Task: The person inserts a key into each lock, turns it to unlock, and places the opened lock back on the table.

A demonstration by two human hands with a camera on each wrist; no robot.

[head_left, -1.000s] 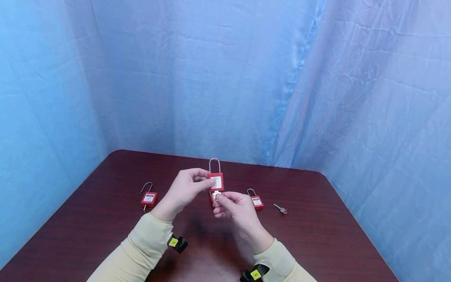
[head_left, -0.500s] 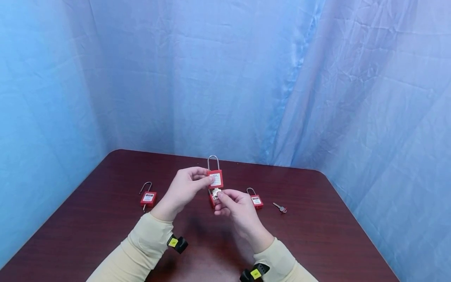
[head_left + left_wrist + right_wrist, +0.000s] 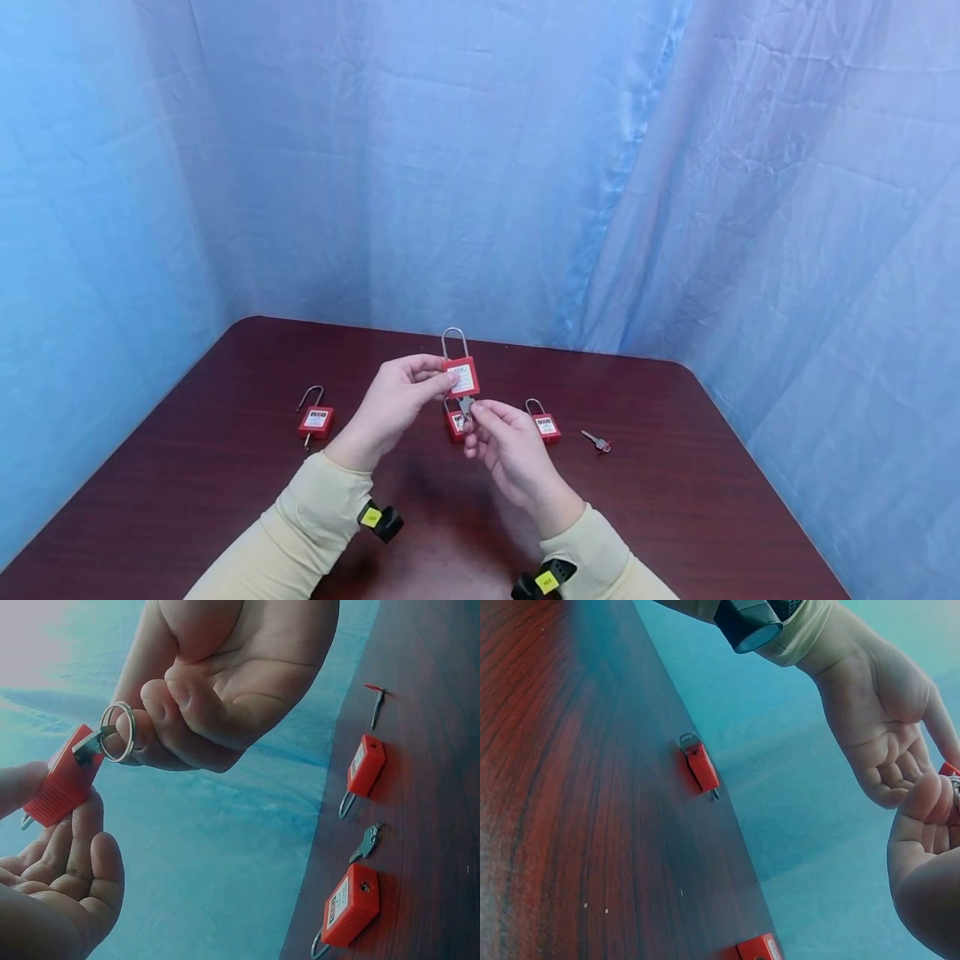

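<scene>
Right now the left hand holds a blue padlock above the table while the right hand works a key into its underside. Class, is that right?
Not quite: the padlock is red, not blue, as the head view shows. The left hand does hold it above the table, and the right hand works a key into its underside.

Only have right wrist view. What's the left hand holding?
Observer: The left hand grips a red padlock by its body, shackle up.
Operator: Right hand?
Observer: The right hand pinches a ringed key set in that lock's bottom end.
Operator: Loose keys on the table?
Observer: Two: a red-headed key at the right, and a dark key that only the left wrist view shows.
</scene>
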